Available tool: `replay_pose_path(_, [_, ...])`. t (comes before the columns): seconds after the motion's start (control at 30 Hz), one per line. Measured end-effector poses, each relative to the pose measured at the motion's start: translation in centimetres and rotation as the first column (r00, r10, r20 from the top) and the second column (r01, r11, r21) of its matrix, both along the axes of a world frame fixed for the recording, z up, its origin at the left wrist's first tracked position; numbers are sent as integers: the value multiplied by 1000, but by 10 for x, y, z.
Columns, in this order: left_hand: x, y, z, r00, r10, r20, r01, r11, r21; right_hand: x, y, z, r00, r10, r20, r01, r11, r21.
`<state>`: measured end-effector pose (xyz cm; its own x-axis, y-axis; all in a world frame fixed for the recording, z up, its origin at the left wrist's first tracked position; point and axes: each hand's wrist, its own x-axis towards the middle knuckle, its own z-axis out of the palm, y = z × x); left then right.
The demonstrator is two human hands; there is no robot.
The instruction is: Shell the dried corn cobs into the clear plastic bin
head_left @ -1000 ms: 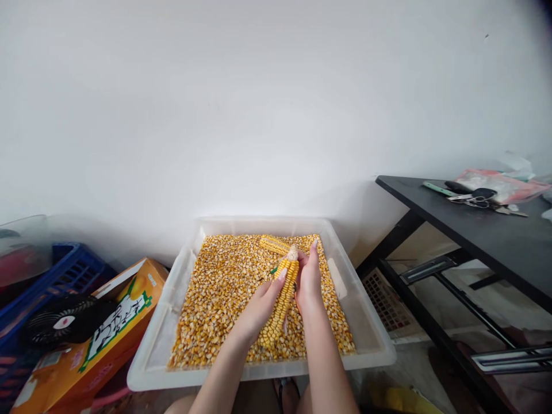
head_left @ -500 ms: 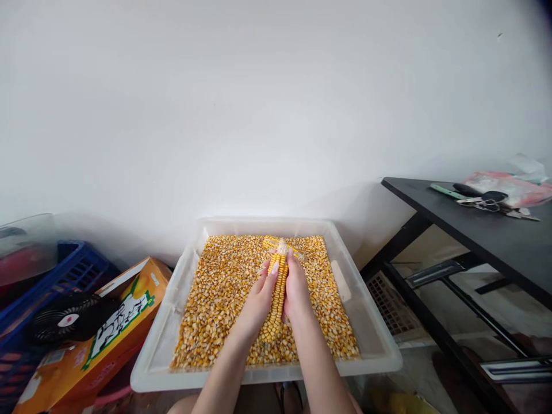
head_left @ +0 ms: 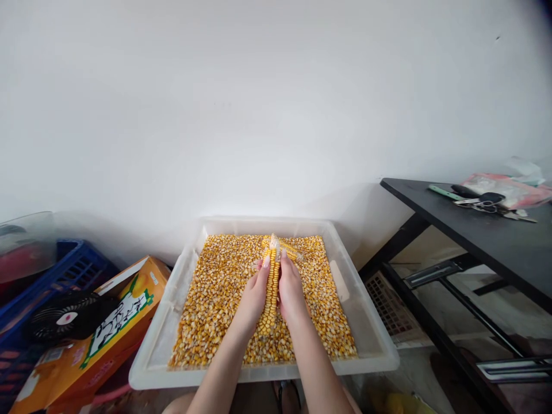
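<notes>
Clasping long, ridged cob (head_left: 272, 282), both hands (head_left: 254, 296) (head_left: 292, 290); loose kernels (head_left: 211, 305) beneath.

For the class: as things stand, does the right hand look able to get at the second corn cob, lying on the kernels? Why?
Probably yes: the second cob lies just beyond the right hand, partly behind the held cob, though the hand, gripping that cob, would likely need to let go first.
</notes>
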<state>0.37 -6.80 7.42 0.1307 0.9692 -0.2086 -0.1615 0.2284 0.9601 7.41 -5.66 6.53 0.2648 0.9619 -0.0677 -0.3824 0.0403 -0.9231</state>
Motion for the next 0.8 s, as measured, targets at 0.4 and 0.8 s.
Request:
replay_pose_path(0.4, [-1,0,3,996,79,-48,-80,997,-7,-5,2,-3,998,24,-54,-26,999,-27])
replay_pose_path(0.8, [-4,6,0,987,138,-81,-136,990,27,-9,2,-4,987,68,145,-71,997,15])
